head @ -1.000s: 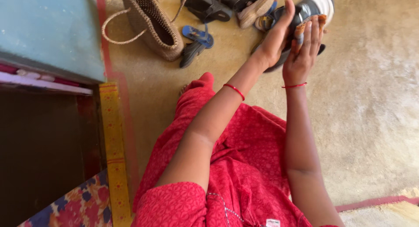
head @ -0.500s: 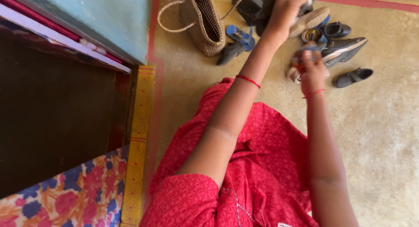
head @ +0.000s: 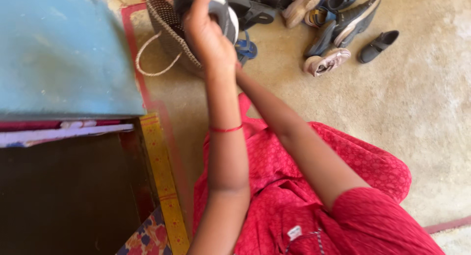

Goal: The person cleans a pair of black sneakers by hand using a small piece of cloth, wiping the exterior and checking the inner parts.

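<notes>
- the left hand sits in the upper middle of the frame, arm stretched up from the lower centre, fingers wrapped around a dark shoe and gripping it firmly.
- the right hand is hidden behind the left wrist; its arm runs from the lower right up toward the same spot, and whether it grasps anything cannot be told.
- the shoe is held above the mouth of a woven basket bag in the upper left-centre; whether it touches the bag cannot be told.
- the shoe looks black or dark grey with a white rim at the sole edge, smooth and slightly glossy, partly cut off by the top edge.
- the bag is tan, coarse weave, with a thin looped cord handle.
- a pile of other footwear lies at the upper right: dark sandals, a blue flip-flop, a pale pink shoe, well apart from the hand.
- the floor is rough, sandy-coloured concrete.
- a thin red thread bracelet circles the left wrist; the clothing is red patterned fabric.
</notes>
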